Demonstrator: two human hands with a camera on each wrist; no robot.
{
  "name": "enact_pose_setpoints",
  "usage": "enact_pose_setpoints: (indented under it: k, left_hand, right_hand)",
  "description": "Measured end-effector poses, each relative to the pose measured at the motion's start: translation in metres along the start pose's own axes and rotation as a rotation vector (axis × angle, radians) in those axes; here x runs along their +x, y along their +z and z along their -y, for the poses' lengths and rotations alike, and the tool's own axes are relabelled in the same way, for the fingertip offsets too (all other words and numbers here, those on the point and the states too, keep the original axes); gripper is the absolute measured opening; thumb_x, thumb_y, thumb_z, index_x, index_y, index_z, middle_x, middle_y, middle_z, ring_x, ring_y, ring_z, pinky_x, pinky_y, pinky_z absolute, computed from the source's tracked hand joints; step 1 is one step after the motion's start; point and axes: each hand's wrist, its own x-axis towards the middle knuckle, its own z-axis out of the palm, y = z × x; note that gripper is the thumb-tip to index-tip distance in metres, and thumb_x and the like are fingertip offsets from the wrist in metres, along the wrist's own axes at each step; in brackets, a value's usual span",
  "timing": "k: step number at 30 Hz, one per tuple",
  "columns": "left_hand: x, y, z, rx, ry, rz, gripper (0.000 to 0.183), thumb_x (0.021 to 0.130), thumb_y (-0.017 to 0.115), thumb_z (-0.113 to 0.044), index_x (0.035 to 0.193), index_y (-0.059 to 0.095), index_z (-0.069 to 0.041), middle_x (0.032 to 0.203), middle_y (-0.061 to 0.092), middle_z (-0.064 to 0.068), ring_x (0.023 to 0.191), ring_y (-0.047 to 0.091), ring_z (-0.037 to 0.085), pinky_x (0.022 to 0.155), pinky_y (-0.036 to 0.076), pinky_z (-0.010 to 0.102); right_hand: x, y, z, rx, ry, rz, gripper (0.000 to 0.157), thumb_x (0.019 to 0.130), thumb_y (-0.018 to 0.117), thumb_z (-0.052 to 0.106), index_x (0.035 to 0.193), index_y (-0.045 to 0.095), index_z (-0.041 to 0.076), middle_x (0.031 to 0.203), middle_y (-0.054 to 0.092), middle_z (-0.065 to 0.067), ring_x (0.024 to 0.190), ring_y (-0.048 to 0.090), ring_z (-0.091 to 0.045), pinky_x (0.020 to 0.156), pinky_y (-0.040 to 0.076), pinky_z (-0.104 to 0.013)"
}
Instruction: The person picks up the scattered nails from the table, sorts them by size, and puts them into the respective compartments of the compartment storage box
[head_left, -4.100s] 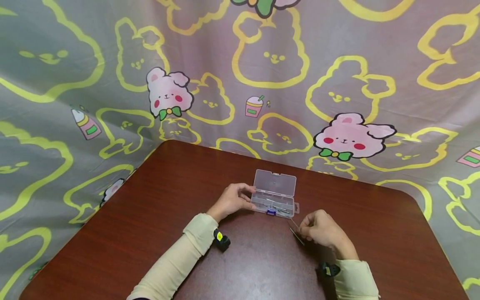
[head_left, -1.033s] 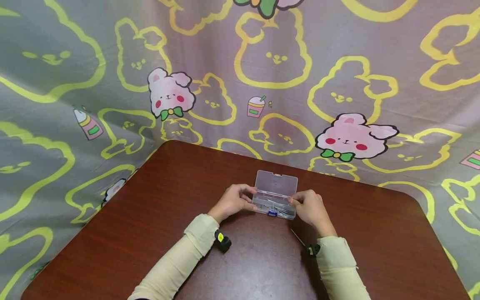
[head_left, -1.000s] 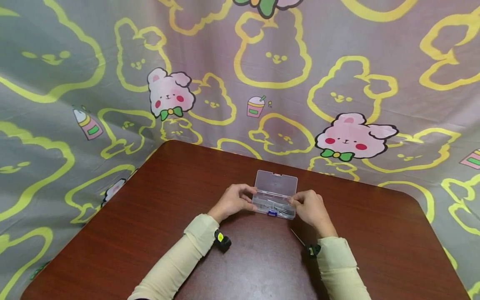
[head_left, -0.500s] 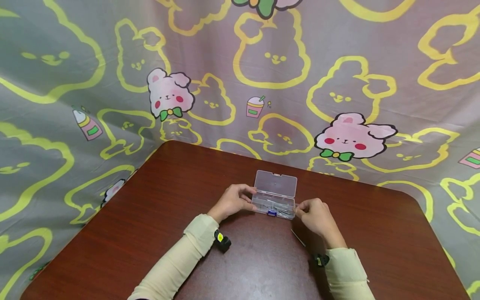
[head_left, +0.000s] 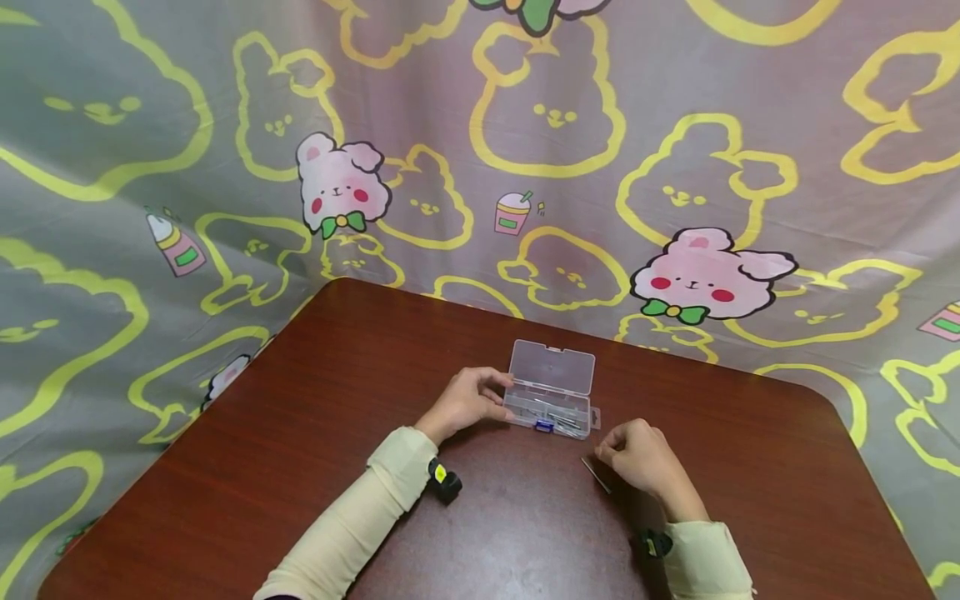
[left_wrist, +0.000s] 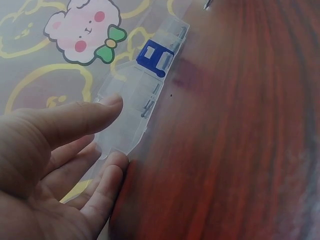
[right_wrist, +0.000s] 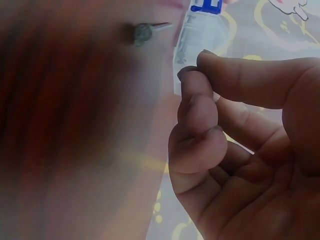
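Observation:
A clear plastic organizer box (head_left: 551,412) with its lid (head_left: 552,367) raised and a blue latch (head_left: 543,426) sits on the table. Several thin metal nails (head_left: 562,419) lie inside it. My left hand (head_left: 467,400) holds the box's left end between thumb and fingers, as the left wrist view also shows. My right hand (head_left: 643,457) is off the box, its fingers loosely curled and thumb close to the index tip; I see nothing between them. Just left of it, one nail (head_left: 596,475) lies on the table. Its round grey head (right_wrist: 143,34) appears blurred in the right wrist view.
The dark red-brown table (head_left: 360,350) runs up to a grey curtain (head_left: 435,100) with cartoon bunnies behind and beside it. A hanging tab (head_left: 596,417) sticks out from the box's right end. Black wrist cameras (head_left: 444,481) are strapped on.
Earliest, my right hand held a nail beside the box; then it reached over the box's right end. Now it has drawn back towards the nail on the table. My left hand stays put.

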Motion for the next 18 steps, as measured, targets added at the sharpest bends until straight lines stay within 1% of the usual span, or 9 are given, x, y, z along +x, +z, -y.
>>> enact_pose_setpoints:
  k: [5, 10, 18]
  left_hand:
    - [0.0, 0.0, 0.0, -0.001, -0.002, 0.004, 0.048, 0.069, 0.092, 0.0, 0.112, 0.071, -0.001, 0.13, 0.066, 0.007, 0.087, 0.067, 0.023, 0.07, 0.056, 0.03]
    - [-0.001, 0.0, 0.0, -0.003, -0.001, 0.004, 0.048, 0.069, 0.091, 0.0, 0.112, 0.071, -0.001, 0.129, 0.066, 0.007, 0.088, 0.067, 0.023, 0.07, 0.056, 0.03]
    - [-0.001, 0.0, 0.0, -0.008, 0.006, 0.004, 0.047, 0.069, 0.091, 0.001, 0.112, 0.071, -0.001, 0.13, 0.066, 0.007, 0.087, 0.068, 0.024, 0.07, 0.056, 0.029]
  right_hand:
    - [-0.004, 0.002, -0.003, 0.001, 0.025, 0.021, 0.018, 0.087, 0.074, 0.008, 0.069, 0.071, 0.012, 0.063, 0.059, 0.005, 0.059, 0.049, -0.015, 0.055, 0.041, -0.032]
    - [-0.008, 0.004, -0.003, 0.005, 0.027, 0.03, 0.02, 0.085, 0.076, 0.008, 0.067, 0.07, 0.013, 0.06, 0.058, 0.005, 0.058, 0.049, -0.014, 0.054, 0.041, -0.031]
    - [-0.014, 0.006, -0.003, -0.013, 0.059, 0.065, 0.022, 0.08, 0.083, 0.012, 0.064, 0.068, 0.013, 0.061, 0.059, 0.005, 0.058, 0.05, -0.014, 0.053, 0.04, -0.031]
